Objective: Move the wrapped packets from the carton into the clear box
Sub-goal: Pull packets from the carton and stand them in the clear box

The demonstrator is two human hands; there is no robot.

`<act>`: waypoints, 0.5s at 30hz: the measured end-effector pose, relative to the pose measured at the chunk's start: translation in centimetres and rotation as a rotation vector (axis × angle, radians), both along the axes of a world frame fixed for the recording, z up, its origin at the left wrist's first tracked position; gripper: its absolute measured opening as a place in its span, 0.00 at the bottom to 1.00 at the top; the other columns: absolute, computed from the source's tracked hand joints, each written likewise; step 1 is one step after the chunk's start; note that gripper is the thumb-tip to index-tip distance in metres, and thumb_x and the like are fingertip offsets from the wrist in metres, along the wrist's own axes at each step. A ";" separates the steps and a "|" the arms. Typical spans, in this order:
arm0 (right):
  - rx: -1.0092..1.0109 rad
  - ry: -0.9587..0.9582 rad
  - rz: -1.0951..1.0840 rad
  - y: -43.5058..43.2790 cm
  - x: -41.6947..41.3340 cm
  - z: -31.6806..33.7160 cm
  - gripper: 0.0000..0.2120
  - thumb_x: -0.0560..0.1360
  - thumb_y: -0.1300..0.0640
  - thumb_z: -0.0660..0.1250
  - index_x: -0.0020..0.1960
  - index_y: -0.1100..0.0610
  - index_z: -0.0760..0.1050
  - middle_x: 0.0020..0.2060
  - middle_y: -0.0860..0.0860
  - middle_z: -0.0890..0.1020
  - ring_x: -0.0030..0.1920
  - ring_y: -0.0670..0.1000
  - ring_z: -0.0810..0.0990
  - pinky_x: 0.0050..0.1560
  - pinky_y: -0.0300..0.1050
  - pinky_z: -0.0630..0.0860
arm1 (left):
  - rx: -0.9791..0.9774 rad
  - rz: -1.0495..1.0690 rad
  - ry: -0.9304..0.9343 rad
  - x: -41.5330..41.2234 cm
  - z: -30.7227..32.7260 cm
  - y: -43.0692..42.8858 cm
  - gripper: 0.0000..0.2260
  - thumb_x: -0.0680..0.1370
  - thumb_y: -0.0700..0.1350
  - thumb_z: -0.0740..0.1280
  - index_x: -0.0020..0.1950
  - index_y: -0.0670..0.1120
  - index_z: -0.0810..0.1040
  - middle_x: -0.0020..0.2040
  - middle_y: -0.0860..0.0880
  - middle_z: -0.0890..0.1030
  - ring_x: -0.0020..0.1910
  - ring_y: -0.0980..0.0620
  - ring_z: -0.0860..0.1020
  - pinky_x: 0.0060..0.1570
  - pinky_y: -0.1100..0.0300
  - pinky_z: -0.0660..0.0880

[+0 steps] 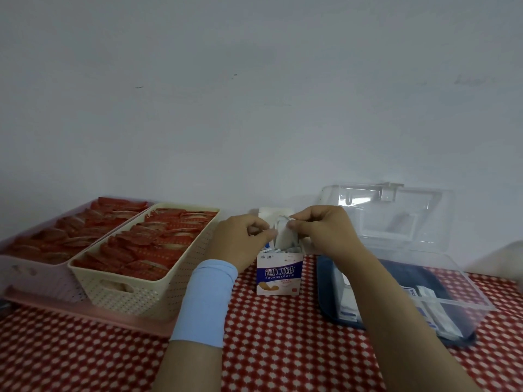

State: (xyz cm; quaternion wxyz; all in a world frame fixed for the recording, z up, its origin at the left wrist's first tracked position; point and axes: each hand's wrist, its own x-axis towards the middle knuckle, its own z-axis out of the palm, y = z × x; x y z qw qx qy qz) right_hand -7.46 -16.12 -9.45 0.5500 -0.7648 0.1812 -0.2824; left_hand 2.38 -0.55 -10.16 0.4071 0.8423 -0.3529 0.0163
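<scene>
Packets (283,236) are held upright over the carton (278,274), partly drawn out. Both grips are clamped on them: left hand (240,241) at one edge, right hand (325,230) at the other. The clear box (467,281) is seen open on the bench (283,349), rightward; the right hand is judged nearer.

The carton (279,275) bears a blue band with three large white characters, 创口贴, and under them, in small capitals, CHUANGKOUTIE (the same word in Latin letters). Two small dark characters stand at its upper left, too blurred to read. A tiny red mark sits at its lower right corner. Blue print on the packets (426,295) in the box (467,281) and pale marks on the red sachets (158,250) cannot be read.
</scene>
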 end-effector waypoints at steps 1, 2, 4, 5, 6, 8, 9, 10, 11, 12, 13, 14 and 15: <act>0.011 0.000 0.007 0.1 0.1 0.0 0.05 0.72 0.62 0.75 0.38 0.56 0.84 0.38 0.50 0.87 0.42 0.52 0.86 0.42 0.47 0.84 | -0.011 0.004 0.004 -0.1 0.0 -0.1 0.09 0.74 0.58 0.72 0.51 0.56 0.81 0.44 0.61 0.80 0.46 0.63 0.78 0.43 0.69 0.71; 0.033 -0.001 0.014 0.2 0.1 0.1 0.04 0.72 0.62 0.75 0.39 0.57 0.85 0.38 0.51 0.87 0.42 0.53 0.86 0.43 0.48 0.84 | -0.023 0.013 -0.004 -0.1 0.1 -0.3 0.09 0.73 0.59 0.72 0.50 0.57 0.81 0.43 0.61 0.80 0.45 0.63 0.78 0.45 0.66 0.73; 0.091 -0.001 0.024 0.3 0.1 0.2 0.02 0.72 0.63 0.75 0.41 0.60 0.85 0.39 0.53 0.87 0.43 0.55 0.87 0.43 0.51 0.85 | -0.039 0.045 -0.027 -0.2 0.0 -0.5 0.06 0.73 0.56 0.73 0.46 0.56 0.82 0.42 0.60 0.81 0.42 0.63 0.78 0.46 0.63 0.75; 0.109 0.001 0.019 0.3 0.1 0.2 0.02 0.72 0.63 0.75 0.41 0.61 0.84 0.39 0.53 0.87 0.43 0.55 0.86 0.43 0.51 0.85 | -0.042 0.053 -0.029 -0.1 -0.1 -0.6 0.04 0.74 0.55 0.74 0.45 0.56 0.82 0.41 0.59 0.81 0.41 0.63 0.78 0.45 0.63 0.76; 0.123 0.002 0.010 0.3 0.1 0.1 0.02 0.72 0.64 0.75 0.41 0.61 0.84 0.40 0.54 0.87 0.43 0.55 0.86 0.43 0.51 0.85 | -0.043 0.055 -0.027 -0.1 -0.3 -0.6 0.03 0.74 0.53 0.74 0.44 0.56 0.82 0.41 0.59 0.81 0.41 0.62 0.78 0.45 0.63 0.76; 0.152 -0.017 -0.012 0.3 0.1 0.0 0.03 0.72 0.64 0.75 0.40 0.59 0.84 0.40 0.53 0.87 0.43 0.55 0.86 0.42 0.50 0.85 | -0.060 0.045 -0.015 0.0 -0.5 -0.6 0.02 0.74 0.51 0.73 0.45 0.56 0.82 0.40 0.59 0.81 0.40 0.61 0.78 0.43 0.65 0.75; 0.134 -0.030 -0.021 0.3 0.1 -0.2 0.03 0.72 0.63 0.75 0.40 0.58 0.84 0.39 0.52 0.87 0.43 0.54 0.87 0.41 0.48 0.85 | -0.063 0.031 -0.011 0.0 -0.5 -0.6 0.03 0.75 0.50 0.73 0.47 0.56 0.82 0.40 0.59 0.81 0.40 0.61 0.78 0.41 0.66 0.73; 0.084 -0.040 -0.019 0.2 0.2 -0.3 0.04 0.73 0.63 0.75 0.40 0.56 0.84 0.39 0.50 0.87 0.42 0.52 0.87 0.40 0.46 0.84 | -0.059 0.008 -0.002 0.0 -0.5 -0.5 0.05 0.76 0.50 0.72 0.51 0.56 0.81 0.40 0.58 0.81 0.41 0.62 0.77 0.40 0.68 0.71; 0.030 -0.046 0.003 0.2 0.2 -0.4 0.04 0.73 0.63 0.75 0.41 0.56 0.85 0.38 0.49 0.87 0.41 0.49 0.86 0.39 0.43 0.83 | -0.044 -0.018 0.004 0.0 -0.5 -0.5 0.06 0.77 0.49 0.71 0.54 0.56 0.81 0.40 0.57 0.82 0.41 0.62 0.77 0.39 0.68 0.69; -0.013 -0.055 0.037 0.3 0.2 -0.4 0.04 0.73 0.63 0.74 0.43 0.55 0.85 0.38 0.48 0.87 0.40 0.46 0.86 0.38 0.40 0.81 | -0.011 -0.040 -0.004 0.1 -0.6 -0.6 0.06 0.78 0.48 0.69 0.54 0.56 0.80 0.41 0.55 0.82 0.41 0.60 0.77 0.39 0.67 0.70; -0.042 -0.067 0.068 0.4 0.2 -0.3 0.04 0.74 0.63 0.74 0.44 0.56 0.86 0.38 0.48 0.87 0.39 0.44 0.85 0.38 0.36 0.80 | 0.018 -0.049 -0.019 0.1 -0.6 -0.6 0.05 0.78 0.48 0.68 0.52 0.53 0.82 0.42 0.53 0.81 0.42 0.56 0.78 0.40 0.64 0.71; -0.063 -0.078 0.088 0.5 0.3 -0.3 0.04 0.74 0.63 0.74 0.45 0.55 0.86 0.38 0.47 0.87 0.39 0.42 0.84 0.38 0.34 0.78 | 0.029 -0.046 -0.033 0.1 -0.7 -0.7 0.05 0.78 0.48 0.67 0.48 0.51 0.83 0.44 0.52 0.80 0.44 0.53 0.77 0.42 0.61 0.72; -0.077 -0.083 0.093 0.5 0.3 -0.3 0.04 0.74 0.62 0.73 0.46 0.55 0.86 0.39 0.47 0.87 0.40 0.41 0.84 0.38 0.33 0.78 | 0.015 -0.034 -0.031 0.2 -0.9 -0.7 0.06 0.78 0.48 0.68 0.45 0.50 0.84 0.46 0.51 0.78 0.45 0.52 0.77 0.43 0.59 0.72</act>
